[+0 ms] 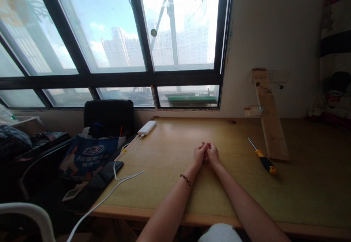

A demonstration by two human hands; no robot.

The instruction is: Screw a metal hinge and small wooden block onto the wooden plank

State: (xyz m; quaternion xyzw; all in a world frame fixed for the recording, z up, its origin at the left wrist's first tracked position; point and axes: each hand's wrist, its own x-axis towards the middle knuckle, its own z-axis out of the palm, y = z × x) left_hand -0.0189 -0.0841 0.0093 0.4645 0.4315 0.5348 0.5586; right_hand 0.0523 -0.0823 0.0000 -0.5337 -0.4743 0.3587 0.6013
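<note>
On the wooden table (164,183), my left hand (199,155) and my right hand (212,154) rest against each other with fingers curled in. Both are closed, and whatever lies between the fingers, if anything, is hidden. A braided bracelet (186,180) circles my left wrist. Right of my hands lies a screwdriver (263,159) with a yellow and black handle, its shaft toward the wall. Just beyond it, a wooden board (271,128) leans on the wall, with a metal hinge (260,109) joining a short wood piece (251,111) to it.
A white power bank (147,128) with a white cable (120,187) is at the table's left edge. Along that side sit a dark tablet-like slab (95,187), a blue bag (87,157) and a black chair (109,115). A window (117,74) spans the back.
</note>
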